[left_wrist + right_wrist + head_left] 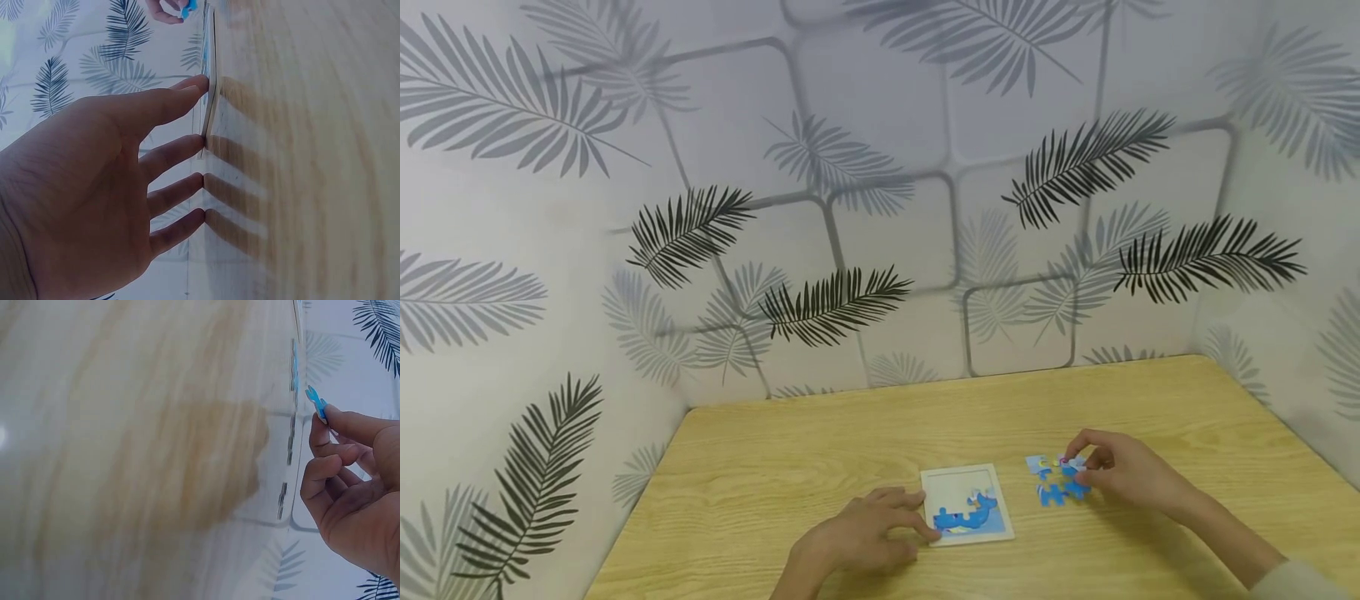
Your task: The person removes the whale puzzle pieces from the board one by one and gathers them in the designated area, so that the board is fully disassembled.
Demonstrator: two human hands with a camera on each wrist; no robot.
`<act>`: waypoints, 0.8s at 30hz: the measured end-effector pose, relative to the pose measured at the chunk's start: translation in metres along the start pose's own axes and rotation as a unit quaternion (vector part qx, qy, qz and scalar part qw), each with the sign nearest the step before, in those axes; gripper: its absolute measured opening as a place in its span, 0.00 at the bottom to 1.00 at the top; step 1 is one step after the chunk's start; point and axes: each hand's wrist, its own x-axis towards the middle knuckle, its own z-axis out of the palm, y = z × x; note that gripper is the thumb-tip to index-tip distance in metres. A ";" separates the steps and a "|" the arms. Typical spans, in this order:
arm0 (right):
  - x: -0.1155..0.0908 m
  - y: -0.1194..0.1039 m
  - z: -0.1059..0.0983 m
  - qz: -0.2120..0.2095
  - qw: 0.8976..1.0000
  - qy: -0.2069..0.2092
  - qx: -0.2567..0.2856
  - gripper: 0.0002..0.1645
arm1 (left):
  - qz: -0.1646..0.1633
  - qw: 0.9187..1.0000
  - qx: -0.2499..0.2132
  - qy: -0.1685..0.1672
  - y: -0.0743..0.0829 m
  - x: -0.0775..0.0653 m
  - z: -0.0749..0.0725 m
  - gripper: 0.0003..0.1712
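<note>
A square puzzle tray with a pale raised border lies on the table, blue jigsaw pieces fitted along its lower part. My left hand rests at the tray's left side, thumb and index fingertip at its edge; in the left wrist view the other fingertips touch the tabletop. Between thumb and index finger, my right hand pinches a small blue jigsaw piece, raised above the table in the right wrist view. Below that hand, several loose jigsaw pieces lie to the right of the tray.
The light wood-grain table meets a wall with a leaf pattern at its back edge. Similar patterned panels stand at the left and right sides. A pale sleeve covers the right forearm.
</note>
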 end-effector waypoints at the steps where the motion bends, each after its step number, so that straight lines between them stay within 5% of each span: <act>1: -0.001 0.002 -0.002 0.004 1.000 -0.003 0.000 0.12 | 0.000 1.000 0.001 0.000 0.000 0.000 0.000 0.17; 12: -0.007 0.008 -0.004 -0.012 0.997 -0.002 -0.080 0.12 | -0.003 1.000 -0.012 -0.001 0.000 0.000 0.000 0.17; 24: -0.001 -0.001 0.007 -0.041 0.994 0.013 -0.096 0.11 | -0.006 1.000 -0.004 -0.002 -0.001 0.001 0.002 0.17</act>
